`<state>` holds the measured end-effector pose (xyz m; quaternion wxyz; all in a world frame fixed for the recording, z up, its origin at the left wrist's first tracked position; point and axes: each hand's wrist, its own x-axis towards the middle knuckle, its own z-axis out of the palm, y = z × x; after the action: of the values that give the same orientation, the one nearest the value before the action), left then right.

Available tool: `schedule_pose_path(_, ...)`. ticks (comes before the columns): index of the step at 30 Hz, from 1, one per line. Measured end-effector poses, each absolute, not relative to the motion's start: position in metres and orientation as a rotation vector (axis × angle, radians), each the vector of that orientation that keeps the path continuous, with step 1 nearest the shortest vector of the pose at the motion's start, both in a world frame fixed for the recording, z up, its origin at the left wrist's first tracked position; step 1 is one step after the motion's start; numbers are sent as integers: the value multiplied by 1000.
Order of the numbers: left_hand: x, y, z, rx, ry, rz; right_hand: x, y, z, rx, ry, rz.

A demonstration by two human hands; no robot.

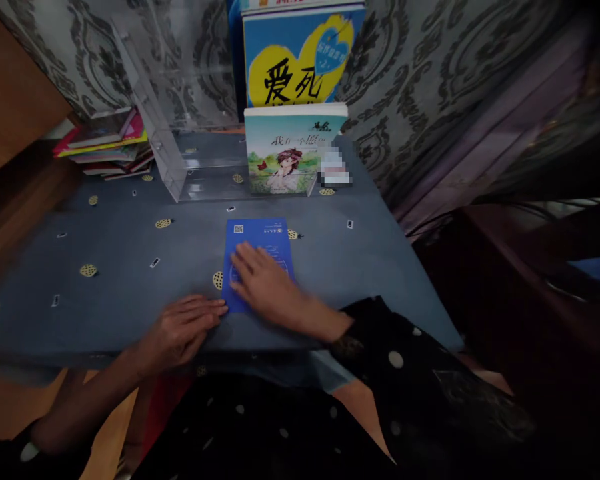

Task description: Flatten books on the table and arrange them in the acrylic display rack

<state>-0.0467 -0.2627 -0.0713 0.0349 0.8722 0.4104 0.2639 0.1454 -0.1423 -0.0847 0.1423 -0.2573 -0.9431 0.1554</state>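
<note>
A blue booklet or card (257,231) with a QR code and white print lies flat on the cloth-covered table in front of me. My right hand (263,277) rests palm down across its middle, fingers spread, covering part of the print. At the booklet's lower left corner is my left hand (190,327), its fingers stretched out side by side and the fingertips at the edge. The left thumb is mostly hidden below the fingers.
Behind the booklet, a clear acrylic rack (163,143) holds a green-covered book (275,143) and a blue-and-yellow book (300,60). Stacked books (110,143) lie at the back left. The patterned blue tablecloth (120,247) ends in front of my body; dark furniture (500,267) stands right.
</note>
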Motion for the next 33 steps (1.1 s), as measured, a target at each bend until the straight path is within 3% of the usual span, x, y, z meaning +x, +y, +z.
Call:
schedule_pose_path(5, -49, -266, -75, 2655, 1276, 805, 151, -213, -84, -534, -2747, 566)
schedule_pose_path(23, -47, -264, -75, 2654, 1223, 901, 238, -229, -93, -891, -2652, 401)
schedule_pose_path(33, -43, -212, -76, 2754, 1360, 504, 244, -229, -100, -894, -2649, 193)
